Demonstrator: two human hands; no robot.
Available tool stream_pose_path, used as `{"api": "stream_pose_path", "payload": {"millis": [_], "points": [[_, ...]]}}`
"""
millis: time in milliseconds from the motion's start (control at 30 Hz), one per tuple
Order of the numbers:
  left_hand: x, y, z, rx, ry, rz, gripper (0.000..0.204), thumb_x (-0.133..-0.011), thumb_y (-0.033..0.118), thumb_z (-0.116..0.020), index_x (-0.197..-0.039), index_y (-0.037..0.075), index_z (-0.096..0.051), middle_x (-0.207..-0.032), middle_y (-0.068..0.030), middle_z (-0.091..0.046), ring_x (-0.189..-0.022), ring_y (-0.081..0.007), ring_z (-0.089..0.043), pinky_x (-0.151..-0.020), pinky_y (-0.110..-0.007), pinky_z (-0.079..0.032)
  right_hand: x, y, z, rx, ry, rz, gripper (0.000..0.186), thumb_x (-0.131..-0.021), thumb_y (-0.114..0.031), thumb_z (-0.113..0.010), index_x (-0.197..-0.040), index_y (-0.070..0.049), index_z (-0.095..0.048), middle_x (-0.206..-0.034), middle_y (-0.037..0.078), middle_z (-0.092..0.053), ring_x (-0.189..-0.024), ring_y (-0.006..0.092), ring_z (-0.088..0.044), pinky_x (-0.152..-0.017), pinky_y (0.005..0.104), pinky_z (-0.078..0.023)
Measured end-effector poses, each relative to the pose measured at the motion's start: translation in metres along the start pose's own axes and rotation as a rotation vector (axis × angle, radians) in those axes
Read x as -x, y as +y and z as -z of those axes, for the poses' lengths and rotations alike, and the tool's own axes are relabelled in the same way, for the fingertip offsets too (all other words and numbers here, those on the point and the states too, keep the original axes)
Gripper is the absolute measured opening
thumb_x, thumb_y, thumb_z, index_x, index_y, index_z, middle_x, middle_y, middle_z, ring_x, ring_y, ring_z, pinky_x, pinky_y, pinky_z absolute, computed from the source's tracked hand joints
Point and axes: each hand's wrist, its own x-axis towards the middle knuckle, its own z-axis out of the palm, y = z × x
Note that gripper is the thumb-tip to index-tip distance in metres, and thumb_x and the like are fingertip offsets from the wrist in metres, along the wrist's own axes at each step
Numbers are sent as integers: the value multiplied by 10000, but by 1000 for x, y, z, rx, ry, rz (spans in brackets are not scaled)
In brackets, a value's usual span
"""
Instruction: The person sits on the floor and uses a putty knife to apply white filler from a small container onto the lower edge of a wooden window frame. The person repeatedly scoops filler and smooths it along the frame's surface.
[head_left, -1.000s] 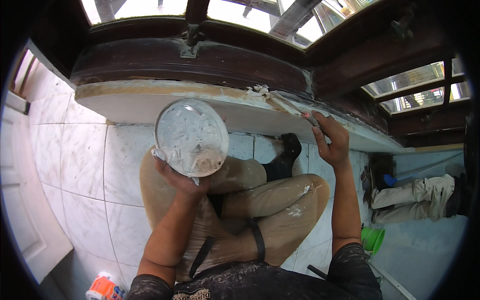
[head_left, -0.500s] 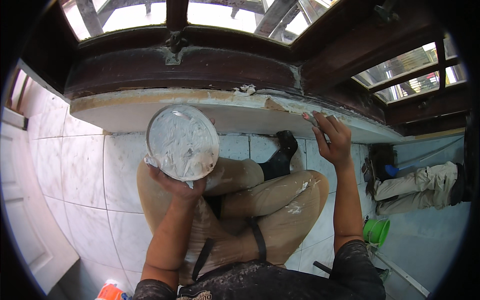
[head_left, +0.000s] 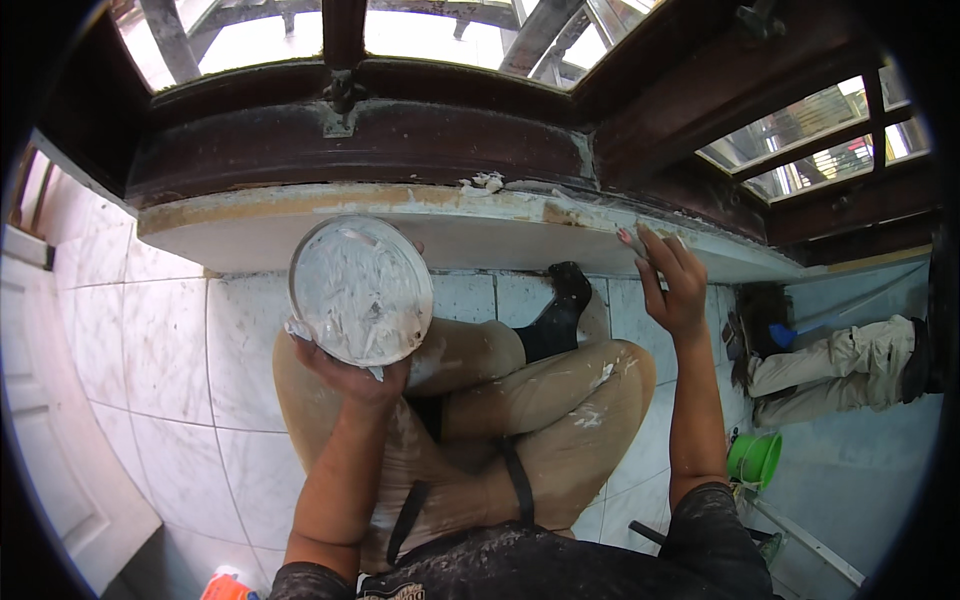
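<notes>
My left hand (head_left: 352,374) holds a round, shallow lid (head_left: 325,300) from below, its fingers round the near rim. White putty (head_left: 365,285) is smeared thickly over the lid's face. My right hand (head_left: 680,285) is closed in a pinch on a small tool (head_left: 629,238), of which a reddish end shows. The rest of that tool is hidden by the fingers, so its kind is unclear. This hand is at the front edge of the pale window sill (head_left: 380,200), right of a brownish patch (head_left: 562,215) on the edge.
A lump of white filler (head_left: 484,183) sits on the sill under the dark wooden window frame (head_left: 450,135). My crossed legs (head_left: 540,400) rest on white floor tiles (head_left: 240,350). At right are a green bucket (head_left: 755,460) and another person's trousered legs (head_left: 835,365).
My right hand has shifted slightly to the right along the sill edge with the small tool. The lid has come down a little, still in my left hand.
</notes>
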Motion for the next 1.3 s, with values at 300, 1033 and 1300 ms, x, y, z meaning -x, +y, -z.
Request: {"api": "stream_pose_path", "payload": {"millis": [300,1033,1300], "points": [[12,-3,2,-8,-110,40,1149,-985,914,-441,-1820,147,-257,-1800,-247,-368,-1635,-526,-415,-1318,-673,-410,17,-34,11,-309,27,-302,294,-1065,-82,-743,-1332,35,-778,-990,160,-804,-824,233,-761,-753,377,-586],[17,0,-17,11,-90,330,1188,-973,969,-340,-1805,125,-263,-1758,-318,-394,-1562,-611,-476,-1242,-707,-505,83,-188,36,-811,38,-813,353,-1111,-87,-700,-1455,-18,-744,-1064,36,-755,-845,112,-630,-747,306,-516],[11,6,-21,233,-152,482,1221,-995,967,-266,-1777,30,-295,-1652,-377,-526,-1510,-598,-551,-1248,-698,-501,101,-194,-9,-159,-114,-246,624,-872,42,-763,-1456,-173,-805,-1070,146,-628,-989,372,-636,-868,482,-544]]}}
